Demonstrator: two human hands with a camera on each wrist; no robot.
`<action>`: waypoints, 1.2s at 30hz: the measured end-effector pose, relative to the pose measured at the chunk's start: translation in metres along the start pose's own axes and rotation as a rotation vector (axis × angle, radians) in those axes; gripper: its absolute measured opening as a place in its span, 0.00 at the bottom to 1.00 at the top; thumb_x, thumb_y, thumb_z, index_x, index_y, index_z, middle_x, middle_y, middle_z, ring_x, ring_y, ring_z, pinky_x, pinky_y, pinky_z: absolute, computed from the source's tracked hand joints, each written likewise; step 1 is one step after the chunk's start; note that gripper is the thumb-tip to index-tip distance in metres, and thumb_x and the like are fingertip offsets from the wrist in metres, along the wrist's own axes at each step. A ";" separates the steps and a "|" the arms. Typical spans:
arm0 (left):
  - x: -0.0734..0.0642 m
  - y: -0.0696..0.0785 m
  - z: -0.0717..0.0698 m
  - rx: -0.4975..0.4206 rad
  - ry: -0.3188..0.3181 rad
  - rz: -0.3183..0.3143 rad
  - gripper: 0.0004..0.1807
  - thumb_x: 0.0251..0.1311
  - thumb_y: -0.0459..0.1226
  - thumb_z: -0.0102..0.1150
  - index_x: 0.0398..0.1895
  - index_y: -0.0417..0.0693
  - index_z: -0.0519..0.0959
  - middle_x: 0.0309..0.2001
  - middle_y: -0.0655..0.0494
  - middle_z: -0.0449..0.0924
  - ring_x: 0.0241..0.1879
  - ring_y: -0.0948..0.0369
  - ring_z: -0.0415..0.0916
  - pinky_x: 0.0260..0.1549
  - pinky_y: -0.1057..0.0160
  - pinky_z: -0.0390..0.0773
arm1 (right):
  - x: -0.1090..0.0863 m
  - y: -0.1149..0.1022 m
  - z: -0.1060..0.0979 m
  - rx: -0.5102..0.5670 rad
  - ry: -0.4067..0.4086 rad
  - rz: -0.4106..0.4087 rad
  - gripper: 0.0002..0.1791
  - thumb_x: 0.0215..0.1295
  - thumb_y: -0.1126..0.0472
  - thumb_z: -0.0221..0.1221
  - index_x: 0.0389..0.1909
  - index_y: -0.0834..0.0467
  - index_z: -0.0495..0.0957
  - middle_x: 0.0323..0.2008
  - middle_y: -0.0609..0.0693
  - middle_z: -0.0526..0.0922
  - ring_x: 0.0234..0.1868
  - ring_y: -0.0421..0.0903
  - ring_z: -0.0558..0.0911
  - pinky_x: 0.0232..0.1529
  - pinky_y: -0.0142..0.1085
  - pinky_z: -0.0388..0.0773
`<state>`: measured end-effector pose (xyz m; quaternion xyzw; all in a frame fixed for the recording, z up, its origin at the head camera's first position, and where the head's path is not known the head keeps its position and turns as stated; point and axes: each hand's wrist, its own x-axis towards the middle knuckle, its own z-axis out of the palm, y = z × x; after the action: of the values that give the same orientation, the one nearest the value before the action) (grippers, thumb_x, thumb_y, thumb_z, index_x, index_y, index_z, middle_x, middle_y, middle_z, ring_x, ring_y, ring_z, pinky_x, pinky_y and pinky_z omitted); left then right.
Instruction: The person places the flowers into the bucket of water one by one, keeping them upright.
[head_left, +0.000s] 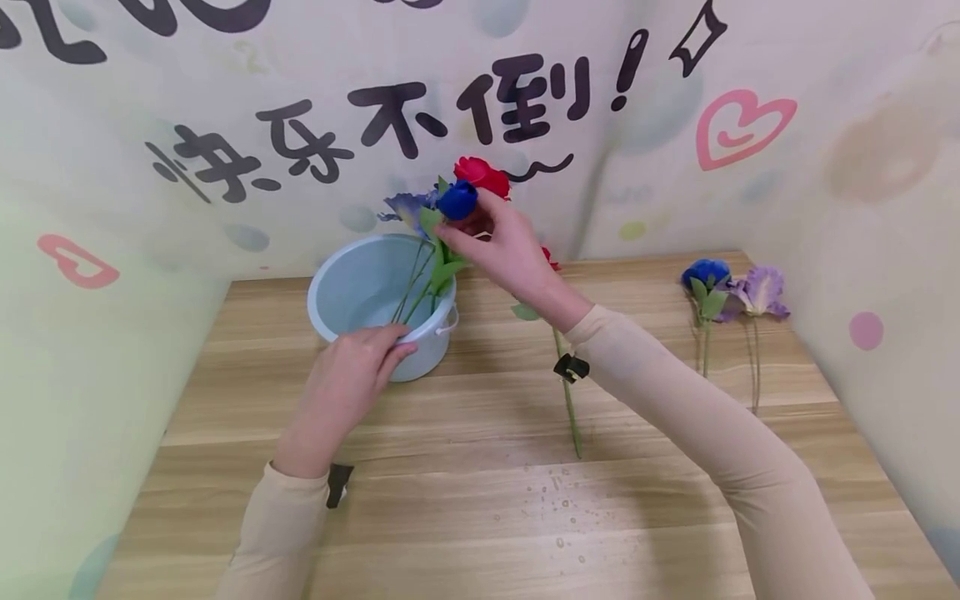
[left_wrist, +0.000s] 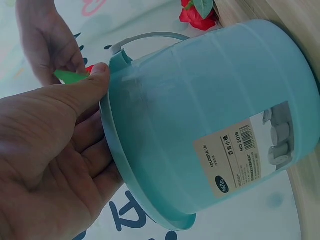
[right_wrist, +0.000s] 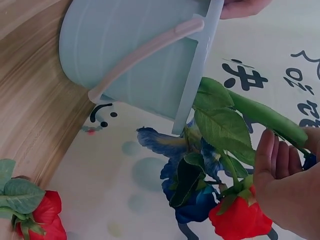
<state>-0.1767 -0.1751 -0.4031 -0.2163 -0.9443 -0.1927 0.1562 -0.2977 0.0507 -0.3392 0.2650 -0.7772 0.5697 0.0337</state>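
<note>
A light blue bucket (head_left: 426,357) stands upright on the table. My left hand (head_left: 348,367) grips its near rim, thumb outside and fingers inside in the left wrist view. Above the far right rim, my right hand (head_left: 513,246) pinches a blue flower (head_left: 457,201) just under its bloom. Its green stem (right_wrist: 270,115) slants down toward the bucket's mouth. Leaning out of the bucket beside it are a red rose (right_wrist: 240,218), a dark blue rose (right_wrist: 192,202) and a bluish-purple iris (head_left: 408,210). The stems' lower ends are hidden inside the bucket.
Under my right forearm, partly covered, lies another red rose with a long stem (head_left: 572,417). A blue rose (head_left: 705,273) and a pale purple iris (head_left: 762,290) lie at the table's right. Water drops (head_left: 558,508) dot the wood (head_left: 450,517). A printed cloth (head_left: 300,67) hangs behind.
</note>
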 end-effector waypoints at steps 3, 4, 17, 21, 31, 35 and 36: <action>0.000 0.000 0.000 -0.001 -0.001 0.000 0.10 0.73 0.38 0.66 0.46 0.39 0.85 0.35 0.48 0.87 0.33 0.50 0.84 0.35 0.48 0.84 | 0.000 0.001 -0.005 -0.005 0.004 0.031 0.19 0.70 0.57 0.70 0.56 0.61 0.78 0.46 0.54 0.85 0.46 0.47 0.84 0.47 0.37 0.84; 0.000 0.000 0.000 -0.002 -0.002 0.000 0.10 0.73 0.38 0.66 0.46 0.39 0.85 0.35 0.48 0.87 0.33 0.50 0.84 0.35 0.48 0.84 | 0.000 0.001 -0.007 -0.011 0.003 0.043 0.20 0.70 0.56 0.70 0.56 0.61 0.77 0.46 0.53 0.85 0.46 0.47 0.84 0.48 0.37 0.84; -0.002 0.002 -0.002 0.015 -0.008 -0.011 0.10 0.73 0.38 0.66 0.46 0.39 0.85 0.31 0.50 0.85 0.29 0.52 0.80 0.31 0.49 0.82 | -0.004 0.005 -0.026 -0.067 0.001 0.122 0.30 0.69 0.50 0.71 0.65 0.58 0.73 0.57 0.55 0.80 0.51 0.50 0.83 0.50 0.40 0.84; -0.001 0.003 -0.002 0.018 -0.011 -0.015 0.10 0.74 0.38 0.65 0.47 0.39 0.85 0.32 0.50 0.85 0.30 0.51 0.81 0.31 0.48 0.82 | -0.005 0.006 -0.029 -0.076 0.009 0.115 0.27 0.69 0.52 0.72 0.62 0.57 0.75 0.57 0.55 0.79 0.49 0.51 0.82 0.50 0.41 0.84; -0.001 0.004 -0.002 0.019 -0.002 -0.013 0.09 0.73 0.38 0.66 0.46 0.39 0.85 0.32 0.49 0.85 0.30 0.51 0.81 0.31 0.47 0.82 | -0.007 0.012 -0.032 -0.098 -0.005 0.099 0.24 0.68 0.54 0.72 0.59 0.59 0.77 0.58 0.54 0.79 0.52 0.53 0.81 0.51 0.44 0.84; -0.002 0.003 0.000 0.017 0.006 -0.009 0.10 0.73 0.38 0.66 0.47 0.39 0.85 0.33 0.48 0.86 0.31 0.51 0.82 0.32 0.47 0.83 | -0.008 0.016 -0.032 -0.108 -0.018 0.100 0.24 0.69 0.54 0.71 0.59 0.59 0.76 0.58 0.55 0.79 0.53 0.54 0.81 0.53 0.45 0.84; -0.002 0.002 0.000 0.016 0.008 -0.008 0.10 0.73 0.38 0.66 0.47 0.39 0.85 0.33 0.48 0.86 0.31 0.50 0.82 0.32 0.47 0.83 | -0.008 0.016 -0.032 -0.107 -0.023 0.101 0.23 0.69 0.54 0.71 0.59 0.59 0.76 0.58 0.56 0.79 0.53 0.54 0.81 0.53 0.46 0.85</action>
<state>-0.1737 -0.1739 -0.4032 -0.2107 -0.9460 -0.1865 0.1607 -0.3061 0.0859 -0.3452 0.2299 -0.8193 0.5252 0.0104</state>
